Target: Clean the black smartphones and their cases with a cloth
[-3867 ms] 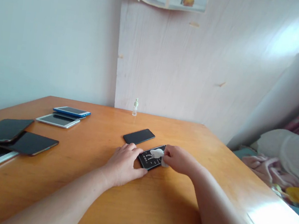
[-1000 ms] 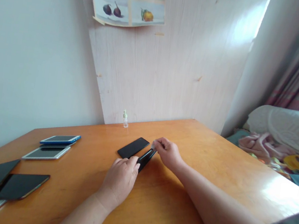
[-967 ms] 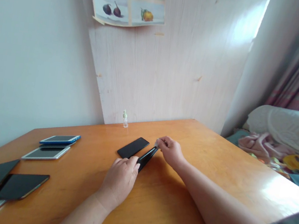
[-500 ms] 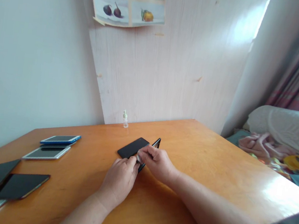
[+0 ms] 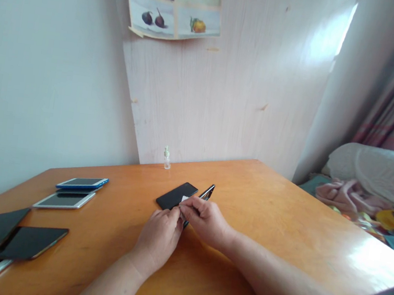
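My left hand (image 5: pixel 159 232) is closed on the near end of a dark phone (image 5: pixel 207 193), which is tilted up on its edge above the table. Pinched in the fingers of my right hand (image 5: pixel 207 221) is a small white wipe (image 5: pixel 185 198), pressed close to that phone. Much of the phone is hidden behind both hands. Just beyond them a black phone (image 5: pixel 177 195) lies flat on the wooden table (image 5: pixel 234 278).
A small clear spray bottle (image 5: pixel 167 159) stands by the wall. To the left lie a blue-edged phone (image 5: pixel 82 183), a white tablet (image 5: pixel 64 200) and several dark devices, among them a black tablet (image 5: pixel 34 243). Bedding (image 5: pixel 354 195) is beyond the table's right edge.
My right hand has shifted slightly down along the phone, and more of the white wipe shows above its fingers. My left hand keeps its hold. The camera view has moved a little.
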The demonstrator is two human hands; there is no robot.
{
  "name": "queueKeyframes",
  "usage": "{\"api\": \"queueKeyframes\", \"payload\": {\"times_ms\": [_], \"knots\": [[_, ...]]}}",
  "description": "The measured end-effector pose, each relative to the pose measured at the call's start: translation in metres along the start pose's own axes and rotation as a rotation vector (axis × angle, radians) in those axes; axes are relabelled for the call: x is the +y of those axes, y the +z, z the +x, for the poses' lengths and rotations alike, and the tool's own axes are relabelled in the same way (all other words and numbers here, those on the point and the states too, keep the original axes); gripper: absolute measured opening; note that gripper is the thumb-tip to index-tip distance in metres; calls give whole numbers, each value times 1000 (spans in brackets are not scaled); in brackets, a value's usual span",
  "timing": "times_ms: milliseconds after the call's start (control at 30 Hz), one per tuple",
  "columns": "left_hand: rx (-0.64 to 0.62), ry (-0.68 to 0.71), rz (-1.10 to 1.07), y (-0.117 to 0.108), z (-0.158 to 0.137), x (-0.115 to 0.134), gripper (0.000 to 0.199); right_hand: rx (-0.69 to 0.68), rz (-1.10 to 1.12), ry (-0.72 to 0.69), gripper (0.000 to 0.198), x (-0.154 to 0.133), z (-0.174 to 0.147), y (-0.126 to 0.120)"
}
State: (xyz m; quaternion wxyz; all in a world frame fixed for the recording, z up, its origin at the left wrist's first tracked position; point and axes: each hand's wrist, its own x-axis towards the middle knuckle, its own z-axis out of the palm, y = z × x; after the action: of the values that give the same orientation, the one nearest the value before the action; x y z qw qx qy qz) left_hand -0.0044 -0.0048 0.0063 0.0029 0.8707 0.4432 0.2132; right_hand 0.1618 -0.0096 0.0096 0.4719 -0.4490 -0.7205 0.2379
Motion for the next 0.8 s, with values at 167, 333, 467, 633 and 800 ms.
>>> {"api": "queueKeyframes", "payload": {"times_ms": [167,333,467,633,800], "knots": [[-5,8,11,-1,0,1,23,130,-82,98,26,25,13,-28],[0,14,19,-1,0,2,24,374,-169,320,26,55,25,-55],[9,10,9,2,0,-1,23,158,-61,129,26,28,12,-23],[6,-16,-21,1,0,-2,23,-25,1,-43,22,3,1,0],[-18,-3,-9,-2,0,1,26,253,-169,229,26,38,20,-42]]}}
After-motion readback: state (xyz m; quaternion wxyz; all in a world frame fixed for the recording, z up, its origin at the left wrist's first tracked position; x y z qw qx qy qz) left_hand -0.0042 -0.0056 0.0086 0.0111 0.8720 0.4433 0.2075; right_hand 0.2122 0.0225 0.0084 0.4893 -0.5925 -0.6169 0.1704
